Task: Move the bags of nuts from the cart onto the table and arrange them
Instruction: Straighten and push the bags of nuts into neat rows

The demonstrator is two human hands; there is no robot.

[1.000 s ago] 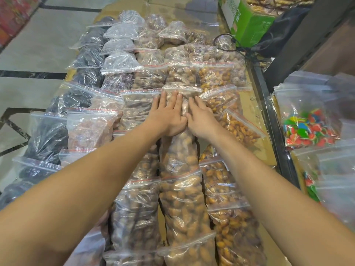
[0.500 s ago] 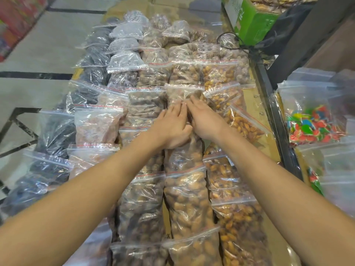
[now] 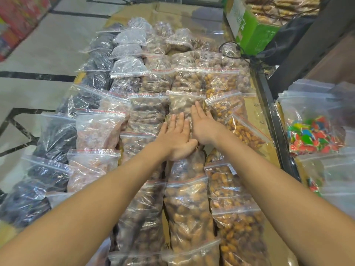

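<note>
- A shop: clear zip bags of nuts (image 3: 189, 204) in rows across a display table (image 3: 256, 120).
- Right of the hands, bagged coloured candy (image 3: 315, 137).
- Beyond them, a green carton (image 3: 253, 33) of snacks.

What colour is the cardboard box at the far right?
Green, with white on its side; the box shows in the head view.

Both arms reach forward, left hand (image 3: 177, 138) and right hand (image 3: 203, 124) flat, side by side.

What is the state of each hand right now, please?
Left hand: open, fingers straight, flat on a nut bag.
Right hand: open, fingers straight, resting on the same bag, holding nothing.
</note>
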